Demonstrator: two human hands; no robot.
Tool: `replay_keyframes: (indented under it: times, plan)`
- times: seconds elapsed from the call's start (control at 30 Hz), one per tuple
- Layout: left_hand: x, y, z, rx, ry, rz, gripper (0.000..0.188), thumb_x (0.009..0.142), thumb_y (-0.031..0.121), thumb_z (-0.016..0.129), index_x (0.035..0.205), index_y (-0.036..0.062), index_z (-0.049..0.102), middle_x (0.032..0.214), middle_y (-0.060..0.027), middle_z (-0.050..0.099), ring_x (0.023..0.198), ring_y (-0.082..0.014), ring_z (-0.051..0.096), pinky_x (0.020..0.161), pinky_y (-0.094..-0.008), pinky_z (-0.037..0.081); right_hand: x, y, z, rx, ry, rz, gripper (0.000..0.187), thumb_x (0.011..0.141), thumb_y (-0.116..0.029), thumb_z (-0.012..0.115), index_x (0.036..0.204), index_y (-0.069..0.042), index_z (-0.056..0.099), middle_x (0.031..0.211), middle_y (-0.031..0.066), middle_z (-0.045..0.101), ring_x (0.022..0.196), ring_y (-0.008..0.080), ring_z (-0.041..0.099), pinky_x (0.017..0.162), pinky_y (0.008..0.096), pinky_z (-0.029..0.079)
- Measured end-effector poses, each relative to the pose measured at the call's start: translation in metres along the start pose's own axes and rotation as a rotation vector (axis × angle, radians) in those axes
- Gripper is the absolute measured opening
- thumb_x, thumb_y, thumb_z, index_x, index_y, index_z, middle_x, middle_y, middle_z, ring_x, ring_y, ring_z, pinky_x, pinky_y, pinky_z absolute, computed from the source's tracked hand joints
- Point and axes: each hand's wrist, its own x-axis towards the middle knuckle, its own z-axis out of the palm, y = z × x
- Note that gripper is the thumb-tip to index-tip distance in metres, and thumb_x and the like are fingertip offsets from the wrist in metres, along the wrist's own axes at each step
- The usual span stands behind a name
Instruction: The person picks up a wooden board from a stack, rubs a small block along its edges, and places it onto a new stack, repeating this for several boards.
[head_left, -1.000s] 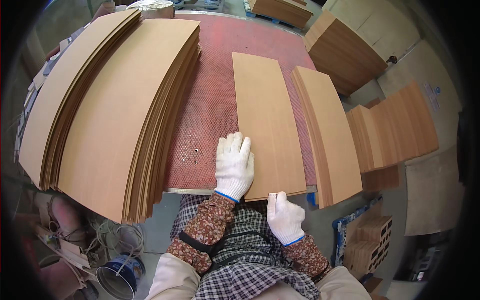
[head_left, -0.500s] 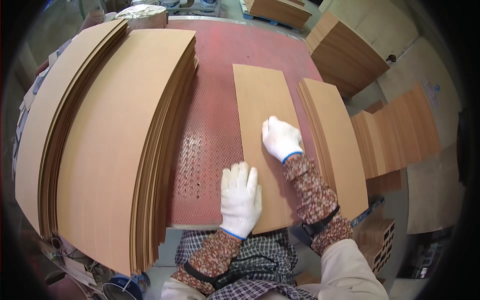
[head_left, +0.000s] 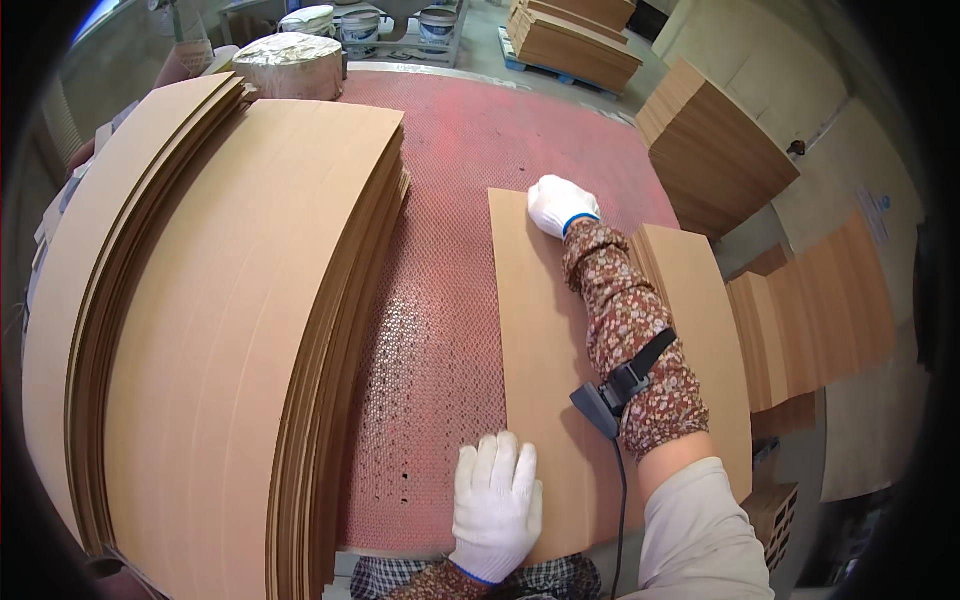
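Observation:
A thin tan wooden board [head_left: 543,400] lies lengthwise on the red, finely perforated tabletop [head_left: 450,250]. My left hand [head_left: 497,505], in a white knit glove, rests flat at its near left edge, fingers stretched forward. Toward the board's far end, my right hand [head_left: 562,204], also gloved in white, is closed in a fist against the wood. What the fist holds, if anything, is hidden from here. To the board's right stands a low stack of similar boards [head_left: 690,290], partly covered by my right forearm.
A tall stack of boards [head_left: 230,270] fills the table's left side, with another stack [head_left: 140,210] beyond it. A foil-wrapped bundle [head_left: 290,66] sits at the far left corner. More stacked panels [head_left: 715,150] stand off the table's right side.
My right fist has slid forward along the board, from its middle to the far end, and that arm is stretched out. My left hand stays flat at the near edge. The view has tilted upward.

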Motion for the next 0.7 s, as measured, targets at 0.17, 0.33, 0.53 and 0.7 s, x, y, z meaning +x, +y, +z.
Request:
replay_keyframes:
  times: [0.17,0.33,0.53,0.7]
  plan:
    - [0.003,-0.001,0.005,-0.011,0.007,0.004,0.056,0.078,0.018,0.074,0.127,-0.0065,0.061,0.124,-0.0245,0.059,0.118,-0.0415,0.057,0.102,-0.0547,0.045,0.031,0.003,-0.009,-0.007,-0.06,-0.028,0.042,0.102,-0.023,0.051,0.133,-0.004,0.074,0.139,0.0222,0.07,0.131,0.0436,0.067,0.104,0.061,0.054]
    - [0.003,0.0,0.006,-0.061,-0.015,0.013,0.054,0.077,0.016,0.075,0.125,-0.0061,0.061,0.121,-0.0234,0.058,0.116,-0.0411,0.057,0.103,-0.0543,0.045,0.005,0.001,-0.015,-0.084,-0.049,-0.017,0.041,0.101,-0.026,0.053,0.127,-0.003,0.076,0.135,0.025,0.071,0.125,0.0454,0.069,0.101,0.0567,0.057]
    - [-0.005,0.001,0.011,-0.063,0.112,0.044,0.047,0.075,0.007,0.075,0.118,-0.0073,0.063,0.118,-0.023,0.058,0.108,-0.0418,0.057,0.095,-0.054,0.047,-0.067,0.003,0.009,0.009,0.058,0.036,0.04,0.102,-0.03,0.054,0.118,-0.003,0.079,0.117,0.0261,0.078,0.112,0.0471,0.075,0.092,0.059,0.06]
    - [-0.015,0.003,0.017,-0.037,0.173,0.085,0.045,0.078,0.007,0.074,0.119,-0.0071,0.063,0.119,-0.0231,0.058,0.11,-0.0422,0.057,0.097,-0.0537,0.047,-0.159,0.016,0.032,-0.002,0.047,0.051,0.041,0.105,-0.033,0.051,0.116,-0.003,0.076,0.112,0.0256,0.079,0.105,0.046,0.077,0.086,0.0618,0.06]
